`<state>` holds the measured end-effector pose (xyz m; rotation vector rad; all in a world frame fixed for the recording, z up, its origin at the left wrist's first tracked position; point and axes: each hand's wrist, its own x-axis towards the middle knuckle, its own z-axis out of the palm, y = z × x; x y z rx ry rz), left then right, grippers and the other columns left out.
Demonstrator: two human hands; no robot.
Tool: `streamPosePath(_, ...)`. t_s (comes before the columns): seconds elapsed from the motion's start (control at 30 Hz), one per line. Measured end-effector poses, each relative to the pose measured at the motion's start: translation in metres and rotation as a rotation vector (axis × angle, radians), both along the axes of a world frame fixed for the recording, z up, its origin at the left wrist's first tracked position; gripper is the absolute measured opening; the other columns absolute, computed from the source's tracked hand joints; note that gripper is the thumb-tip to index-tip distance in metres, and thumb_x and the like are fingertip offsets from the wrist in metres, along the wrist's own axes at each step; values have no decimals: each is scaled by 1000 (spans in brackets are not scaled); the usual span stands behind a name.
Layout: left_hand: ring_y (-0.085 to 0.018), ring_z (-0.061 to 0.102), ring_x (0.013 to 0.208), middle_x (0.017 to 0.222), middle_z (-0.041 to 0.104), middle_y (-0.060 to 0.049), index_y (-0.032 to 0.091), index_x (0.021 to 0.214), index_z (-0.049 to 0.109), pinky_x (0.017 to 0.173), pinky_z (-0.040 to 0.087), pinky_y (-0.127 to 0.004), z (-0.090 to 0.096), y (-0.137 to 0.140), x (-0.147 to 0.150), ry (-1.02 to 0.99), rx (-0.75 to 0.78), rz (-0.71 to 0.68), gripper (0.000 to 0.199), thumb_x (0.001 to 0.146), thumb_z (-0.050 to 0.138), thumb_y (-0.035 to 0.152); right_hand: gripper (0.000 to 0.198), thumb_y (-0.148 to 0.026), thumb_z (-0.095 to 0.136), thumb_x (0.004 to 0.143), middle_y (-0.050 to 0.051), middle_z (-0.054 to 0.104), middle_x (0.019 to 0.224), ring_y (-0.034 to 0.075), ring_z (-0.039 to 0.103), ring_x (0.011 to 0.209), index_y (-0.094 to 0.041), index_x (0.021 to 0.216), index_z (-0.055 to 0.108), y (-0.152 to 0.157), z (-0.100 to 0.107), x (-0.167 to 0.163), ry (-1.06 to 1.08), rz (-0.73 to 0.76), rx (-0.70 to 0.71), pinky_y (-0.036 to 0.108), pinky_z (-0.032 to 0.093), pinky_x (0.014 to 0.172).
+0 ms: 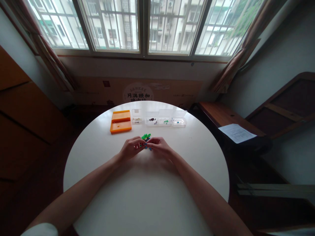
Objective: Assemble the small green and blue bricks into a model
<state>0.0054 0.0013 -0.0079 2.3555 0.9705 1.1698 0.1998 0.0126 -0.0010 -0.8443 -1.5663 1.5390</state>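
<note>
Over a small heap of green and blue toy building bricks (pixel 146 135), my two hands meet fingertip to fingertip. My left hand (pixel 130 146) is closed in a pinch, with its thumb and forefinger at a tiny blue piece (pixel 145 143). From the other side, my right hand (pixel 159 145) pinches at the same spot. Whether the blue piece is one brick or several joined is too small to tell. A few more blue bricks (pixel 150 148) lie just below the fingertips, and my hands hide part of the heap.
On the round white table (pixel 147 196), beyond my hands, an open orange case (pixel 121 127) holds a small orange piece. Beside it stand several clear lidded boxes (pixel 151 122) with small dark, green and blue parts. A printed sheet (pixel 237 133) rests on a wooden bench (pixel 221 114) at the right.
</note>
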Motion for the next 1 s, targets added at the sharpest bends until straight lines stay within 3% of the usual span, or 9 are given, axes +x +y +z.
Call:
streamPosePath(0.67, -7, 53, 55, 72, 61, -3, 16, 81, 66, 53, 44, -17, 3, -1, 1, 44, 23, 85, 19, 85, 56, 31, 37, -43, 75, 61, 3, 63, 68, 11, 52, 57, -12, 80, 69, 0, 0, -2, 22, -51, -28, 23, 39, 52)
streamPosePath(1.0, -7, 54, 56, 74, 62, -2, 16, 83, 66, 53, 44, -17, 1, 0, 0, -3, 22, 101, 13, 82, 60, 28, 32, -41, 75, 61, 2, 63, 67, 10, 51, 57, -12, 76, 69, 1, -3, -4, 96, -69, -45, 24, 38, 55)
